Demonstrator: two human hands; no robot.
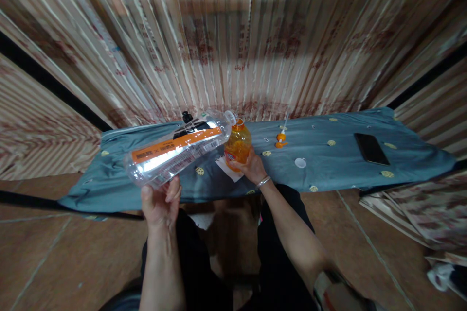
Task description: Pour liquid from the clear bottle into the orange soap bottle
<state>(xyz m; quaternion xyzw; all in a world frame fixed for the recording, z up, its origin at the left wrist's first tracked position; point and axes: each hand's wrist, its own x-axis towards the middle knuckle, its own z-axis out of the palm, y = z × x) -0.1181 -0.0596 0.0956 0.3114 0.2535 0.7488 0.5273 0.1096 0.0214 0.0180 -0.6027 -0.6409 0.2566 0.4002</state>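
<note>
In my left hand (162, 199) is a large clear plastic bottle (182, 148) with an orange and silver label. It is tilted, its uncapped mouth at the upper right beside the mouth of an orange bottle. My right hand (251, 167) grips that orange see-through bottle (239, 141) low on its side, and it stands nearly upright. Whether liquid is running between the two cannot be made out. An orange pump top (280, 138) with a thin clear tube lies to the right. Nearer the front edge is a round white cap (300, 162).
A white paper (228, 169) lies under the orange bottle. A dark phone (371, 148) is on the right of the table (328, 170), which has a blue-green cloth. Behind the clear bottle shows a small black object (187, 116). Patterned curtains (233, 48) hang behind the table.
</note>
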